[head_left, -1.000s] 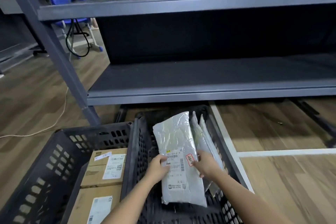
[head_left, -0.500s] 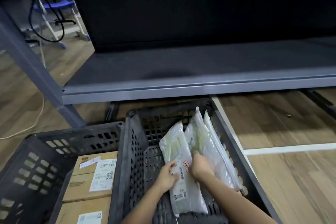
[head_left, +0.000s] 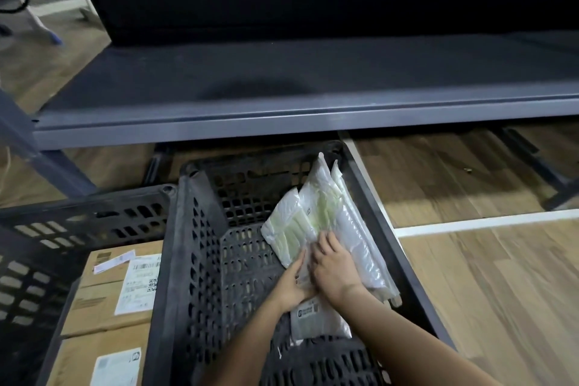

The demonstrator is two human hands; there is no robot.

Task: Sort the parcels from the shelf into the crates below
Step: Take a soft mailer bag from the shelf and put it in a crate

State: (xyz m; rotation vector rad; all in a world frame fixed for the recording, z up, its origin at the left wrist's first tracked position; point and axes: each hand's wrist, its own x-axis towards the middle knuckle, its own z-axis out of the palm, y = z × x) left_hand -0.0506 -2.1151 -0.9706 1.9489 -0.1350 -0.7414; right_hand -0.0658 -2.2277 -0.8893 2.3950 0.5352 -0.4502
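A white plastic mailer parcel [head_left: 286,229] leans against two more mailers [head_left: 351,229] inside the right black crate [head_left: 188,244]. My left hand [head_left: 291,283] lies with its fingers against the parcel's left lower side. My right hand [head_left: 333,266] presses flat on its face, fingers spread toward the far end. The parcel's label end [head_left: 316,320] shows below my wrists. The grey shelf [head_left: 282,84] above holds no parcels in view.
The left black crate [head_left: 62,216] holds cardboard boxes [head_left: 122,285] with white labels. A grey shelf post [head_left: 34,147] slants at the left. Wooden floor with a white line [head_left: 488,222] lies to the right. Chair legs and a cable show at the top left.
The parcel went from held above the crate to lying low inside it, against the other mailers. Both hands followed it down and closer together. The view tilted down.
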